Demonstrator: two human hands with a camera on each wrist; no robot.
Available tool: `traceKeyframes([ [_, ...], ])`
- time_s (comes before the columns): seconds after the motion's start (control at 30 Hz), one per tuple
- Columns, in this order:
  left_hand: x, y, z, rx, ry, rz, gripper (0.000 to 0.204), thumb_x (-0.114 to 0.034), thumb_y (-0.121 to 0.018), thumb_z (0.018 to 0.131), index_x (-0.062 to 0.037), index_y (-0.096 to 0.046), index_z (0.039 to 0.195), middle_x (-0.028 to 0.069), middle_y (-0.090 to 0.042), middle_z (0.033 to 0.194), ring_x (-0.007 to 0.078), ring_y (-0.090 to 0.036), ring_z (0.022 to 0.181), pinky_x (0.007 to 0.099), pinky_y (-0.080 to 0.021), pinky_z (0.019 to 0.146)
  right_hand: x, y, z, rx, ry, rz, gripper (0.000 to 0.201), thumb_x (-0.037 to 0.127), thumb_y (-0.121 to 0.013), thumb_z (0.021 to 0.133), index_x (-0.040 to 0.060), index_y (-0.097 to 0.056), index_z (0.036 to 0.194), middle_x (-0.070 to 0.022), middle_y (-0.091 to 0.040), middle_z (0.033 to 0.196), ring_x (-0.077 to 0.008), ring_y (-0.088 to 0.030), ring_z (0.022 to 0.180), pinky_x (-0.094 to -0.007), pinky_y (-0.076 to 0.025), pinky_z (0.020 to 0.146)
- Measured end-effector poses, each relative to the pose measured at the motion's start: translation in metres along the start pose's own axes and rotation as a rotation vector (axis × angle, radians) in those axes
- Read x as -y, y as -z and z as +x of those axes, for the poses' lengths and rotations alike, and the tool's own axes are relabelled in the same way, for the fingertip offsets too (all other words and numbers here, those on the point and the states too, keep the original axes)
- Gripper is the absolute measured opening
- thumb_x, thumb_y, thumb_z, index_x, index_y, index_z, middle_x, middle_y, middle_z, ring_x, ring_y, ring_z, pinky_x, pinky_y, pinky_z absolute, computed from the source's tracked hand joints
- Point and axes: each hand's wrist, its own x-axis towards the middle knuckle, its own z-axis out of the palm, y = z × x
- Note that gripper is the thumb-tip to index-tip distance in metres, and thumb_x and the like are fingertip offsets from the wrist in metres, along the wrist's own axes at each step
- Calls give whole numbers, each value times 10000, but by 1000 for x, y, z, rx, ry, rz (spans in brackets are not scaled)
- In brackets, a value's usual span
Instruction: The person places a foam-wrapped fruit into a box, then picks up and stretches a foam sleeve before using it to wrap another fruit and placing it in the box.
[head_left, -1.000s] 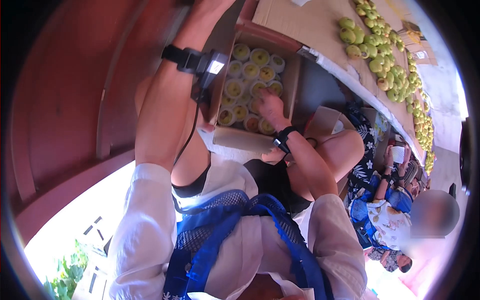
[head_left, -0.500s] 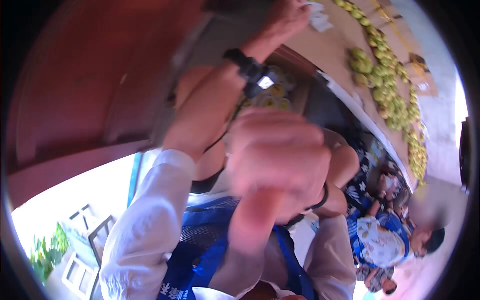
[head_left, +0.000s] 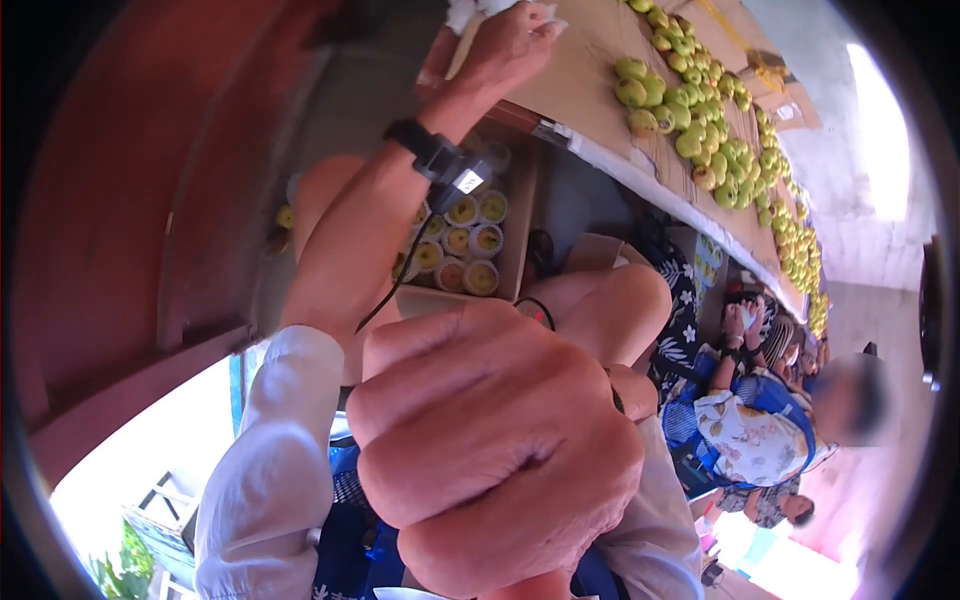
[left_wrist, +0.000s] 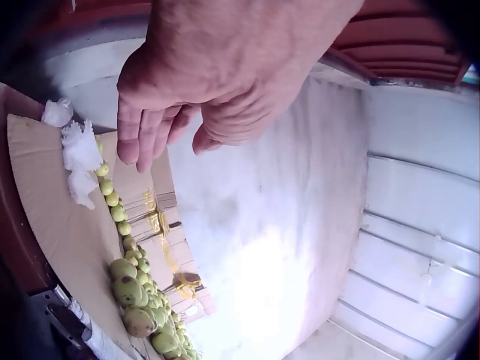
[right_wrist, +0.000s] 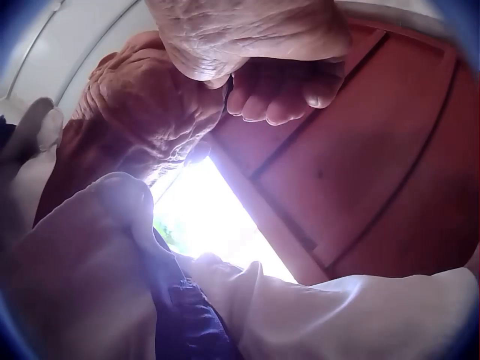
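Note:
My left hand [head_left: 508, 50] reaches out at the top of the head view, over the edge of the cardboard-covered table. White foam nets [left_wrist: 81, 154] lie on the cardboard beneath its fingers. The left wrist view shows those fingers hanging loosely bent, nothing between them. Raised close in front of the head camera, my right hand [head_left: 500, 450] is curled into a fist, its back filling much of the view. Its curled fingers [right_wrist: 274, 97] hold nothing visible in the right wrist view. Below the left forearm stands a cardboard box [head_left: 518, 235] of fruit [head_left: 480, 240] in white foam sleeves.
Rows of round green fruit [head_left: 690, 125] spread over the cardboard-covered table [head_left: 590, 75]. A red panel [head_left: 130, 200] stands along the left. Another person in a flowered shirt [head_left: 750, 430] and blue vest sits at the right. My bare knee [head_left: 640, 300] is beside the box.
My right hand has left the fruit in the box and come up close to the head camera, curled. The left hand has come into view at the table's foam nets. The head view has shifted.

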Motion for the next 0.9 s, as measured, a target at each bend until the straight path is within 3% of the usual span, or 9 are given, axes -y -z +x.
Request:
traceKeyframes([
  [0.03,16,-13,2,-73,-154,-29,328,-226,-581,1019,39,-601,1211,197,-710,1160,317,-688,1071,405,-543,922,1,7,-4,-16,5,-1,511,422,-685,935,73,-526,598,-51,-478,562,-231,-524,508,-373,-383,485],
  [0.13,-20,4,-9,57,100,227,307,-231,-586,1020,-2,-620,1221,183,-720,1113,314,-694,1056,402,-547,887,7,24,-16,-60,36,2,532,444,-692,925,78,-507,586,-54,-467,559,-243,-522,506,-382,-377,481],
  [0.27,32,-15,3,59,28,-17,285,-264,-598,1026,-33,-629,1189,142,-728,1047,235,-709,1022,369,-550,776,15,42,-30,-143,80,-26,561,473,-702,912,85,-481,571,-59,-453,555,-259,-520,502,-394,-369,475],
  [0.33,23,-10,3,120,232,-44,262,-238,-623,1015,-30,-642,1172,121,-727,1053,215,-700,1027,341,-546,780,19,46,-34,-199,104,-59,577,487,-707,905,88,-469,564,-61,-446,552,-266,-518,500,-400,-365,473],
  [0.4,12,-5,2,254,229,-49,569,-370,-604,1040,-19,-481,1471,159,-619,1385,252,-617,1279,346,-504,1007,23,45,-43,-282,112,-114,592,502,-712,899,92,-456,557,-63,-439,550,-274,-517,498,-405,-361,470],
  [0.47,13,-8,0,172,238,-98,510,-333,-611,1042,-24,-526,1439,148,-655,1337,231,-659,1222,322,-521,946,26,40,-58,-348,87,-143,594,501,-701,909,87,-472,550,-67,-449,544,-284,-521,497,-414,-365,470],
  [0.53,4,-4,-2,194,215,-83,478,-296,-624,1037,20,-550,1388,147,-674,1297,228,-695,1162,296,-541,861,29,32,-75,-394,53,-149,590,486,-674,936,74,-517,545,-75,-475,535,-296,-530,495,-424,-376,473],
  [0.73,-11,-13,7,298,274,50,482,-298,-592,1056,18,-525,1413,159,-637,1357,248,-679,1193,317,-523,905,47,36,-102,-393,-2,-215,489,404,-653,959,59,-671,613,-95,-582,565,-314,-592,534,-413,-414,476],
  [0.9,-59,-28,8,327,213,-1,518,-335,-600,1047,10,-526,1427,147,-644,1362,227,-648,1241,328,-485,970,55,64,-107,-460,-42,-202,393,355,-670,954,54,-701,703,-83,-631,634,-298,-606,581,-392,-455,530],
])
